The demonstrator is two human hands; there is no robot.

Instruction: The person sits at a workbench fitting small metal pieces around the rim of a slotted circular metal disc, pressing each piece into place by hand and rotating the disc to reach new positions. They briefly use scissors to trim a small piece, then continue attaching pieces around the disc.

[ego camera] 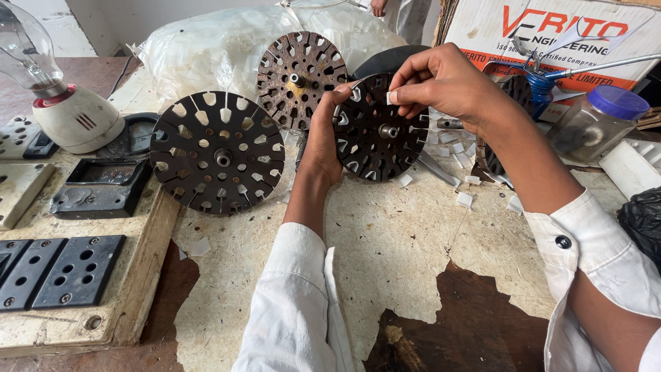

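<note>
The fingers (403,96) of my right hand (447,86) were pinched shut on a small white paper slip (391,98), held at the upper rim of the dark slotted disc (382,131). My left hand (323,134) was closed around the left edge of that disc, which stood tilted on the worn table (385,241).

By size, I noted:
1. The clear plastic bag (213,48) at the back, filled with white pieces.
2. A second slotted disc (217,153), lying flat to the left, apart from the held one.
3. A rusty slotted disc (297,77), propped against the bag.
4. A lamp bulb on its white base (65,114), far left.
5. A clear jar with a blue lid (597,120), far right; I could not tell its contents.
6. Loose white paper slips (465,200), scattered just right of the held disc.
</note>
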